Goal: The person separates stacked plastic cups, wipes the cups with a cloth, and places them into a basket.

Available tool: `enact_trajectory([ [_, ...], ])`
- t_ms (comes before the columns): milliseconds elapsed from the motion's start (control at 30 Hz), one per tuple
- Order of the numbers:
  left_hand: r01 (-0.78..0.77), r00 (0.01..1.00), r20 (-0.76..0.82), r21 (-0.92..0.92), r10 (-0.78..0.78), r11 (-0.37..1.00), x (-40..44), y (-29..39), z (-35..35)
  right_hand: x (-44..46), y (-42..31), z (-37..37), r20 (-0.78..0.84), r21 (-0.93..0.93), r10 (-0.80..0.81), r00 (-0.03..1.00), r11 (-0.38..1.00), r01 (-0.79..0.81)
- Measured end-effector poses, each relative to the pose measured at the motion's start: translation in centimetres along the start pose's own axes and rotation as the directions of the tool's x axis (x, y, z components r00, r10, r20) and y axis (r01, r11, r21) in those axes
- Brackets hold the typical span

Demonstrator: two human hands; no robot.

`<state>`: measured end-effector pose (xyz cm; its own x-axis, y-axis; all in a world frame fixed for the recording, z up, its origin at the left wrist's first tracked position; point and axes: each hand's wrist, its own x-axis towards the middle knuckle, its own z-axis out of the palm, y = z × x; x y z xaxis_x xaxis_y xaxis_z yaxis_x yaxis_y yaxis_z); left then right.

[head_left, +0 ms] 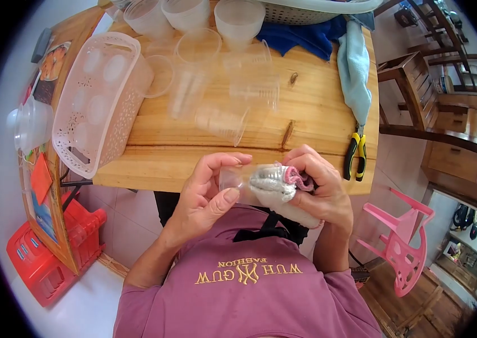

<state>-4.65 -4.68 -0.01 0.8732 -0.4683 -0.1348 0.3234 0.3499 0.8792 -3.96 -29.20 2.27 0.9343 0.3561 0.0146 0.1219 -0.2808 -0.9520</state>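
My left hand [206,194] curls around one end of a clear plastic cup [233,179], held on its side just past the table's near edge. In my right hand [326,188] is a white cloth with a pink edge [275,188], bunched against the cup's other end. How far the cloth reaches inside the cup is hard to make out. Beyond my hands, several clear cups lie on their sides, among them one nearby cup [221,121]. A pink perforated basket [131,107] to the left has clear cups in it.
Stacked clear containers [238,21] stand at the back of the wooden table [159,138]. A dark blue cloth [306,38], a light blue cloth [354,73] and yellow-black pliers [354,155] lie to the right. A pink chair [404,231] stands off the table's right side.
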Motion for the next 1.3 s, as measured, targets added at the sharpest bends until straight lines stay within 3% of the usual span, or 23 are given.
enact_trajectory([
  [67, 0.019, 1.000, -0.014, 0.053, -0.018, 0.998, -0.3, 0.4, -0.4, 0.1, 0.6, 0.4, 0.002, -0.021, -0.012, 1.000, 1.000, 0.012],
  [133, 0.016, 1.000, 0.019, 0.283, -0.022, 0.959, -0.6, 0.7, -0.8, 0.2, 0.9, 0.6, 0.004, -0.043, -0.022, 1.000, 0.999, 0.022],
  [167, 0.018, 1.000, 0.015, 0.281, -0.023, 0.959, -0.7, 0.5, -0.9, 0.2, 1.0, 0.6, 0.026, -0.064, 0.030, 0.999, 0.998, -0.028],
  [233, -0.127, 0.992, 0.040, 0.383, 0.121, 0.915, -0.8, -0.1, -1.2, 0.2, 1.2, 0.7, 0.048, -0.084, 0.086, 0.995, 0.993, -0.082],
  [333, -0.201, 0.976, -0.012, 0.341, 0.218, 0.918, -1.2, -1.7, -1.1, 0.2, 1.3, 0.7, 0.111, -0.098, 0.130, 0.985, 0.988, -0.120],
  [367, -0.199, 0.976, -0.015, 0.341, 0.217, 0.919, -1.2, -1.7, -1.3, 0.2, 1.0, 0.7, 0.101, 0.022, 0.195, 0.976, 0.980, -0.198],
  [433, -0.181, 0.982, 0.023, 0.439, 0.190, 0.880, -1.3, -1.6, -1.8, 0.0, 1.1, 1.1, 0.053, 0.209, 0.271, 0.961, 0.938, -0.276],
  [533, -0.120, 0.993, 0.063, 0.527, 0.102, 0.841, -1.5, -1.4, -2.3, -0.3, 1.0, 1.7, 0.075, 0.329, 0.319, 0.945, 0.887, -0.325],
  [667, -0.031, 0.998, 0.058, 0.629, -0.007, 0.777, -1.0, 0.1, -1.4, 0.0, 1.5, 2.0, 0.132, 0.128, 0.157, 0.979, 0.976, -0.174],
  [733, -0.062, 0.989, 0.135, 0.750, -0.061, 0.658, -0.6, 0.8, -1.2, -0.1, 1.6, 2.1, 0.127, 0.136, 0.172, 0.977, 0.972, -0.189],
  [867, -0.110, 0.970, 0.211, 0.827, -0.123, 0.552, -0.3, 0.8, -0.6, 0.1, 1.2, 2.3, 0.282, 0.091, 0.129, 0.951, 0.983, -0.160],
  [967, -0.108, 0.962, 0.240, 0.778, -0.133, 0.619, -0.8, -0.7, -0.8, 0.3, 1.3, 2.4, 0.337, 0.082, 0.086, 0.938, 0.989, -0.120],
  [1033, 0.275, 0.917, 0.132, 0.476, -0.378, 0.835, -1.4, -1.5, -0.9, 0.2, 1.3, 2.4, 0.361, 0.055, 0.086, 0.928, 0.992, -0.114],
  [1067, 0.279, 0.917, 0.128, 0.474, -0.378, 0.835, -1.6, -1.7, -0.9, 0.3, 1.3, 2.4, 0.311, 0.062, 0.084, 0.947, 0.992, -0.108],
  [1133, 0.467, 0.880, 0.129, -0.059, -0.457, 0.882, -2.2, -2.0, -0.6, 0.3, 1.0, 2.4, 0.262, 0.069, 0.084, 0.961, 0.992, -0.105],
  [1233, 0.530, 0.839, 0.174, -0.045, -0.516, 0.847, -2.2, -1.7, -1.3, 0.3, 0.7, 2.6, 0.291, 0.048, 0.082, 0.953, 0.994, -0.100],
  [1300, 0.543, 0.826, 0.182, -0.006, -0.533, 0.840, -2.3, -1.8, -1.3, 0.1, 0.8, 2.5, 0.397, 0.025, 0.046, 0.917, 0.998, -0.061],
])
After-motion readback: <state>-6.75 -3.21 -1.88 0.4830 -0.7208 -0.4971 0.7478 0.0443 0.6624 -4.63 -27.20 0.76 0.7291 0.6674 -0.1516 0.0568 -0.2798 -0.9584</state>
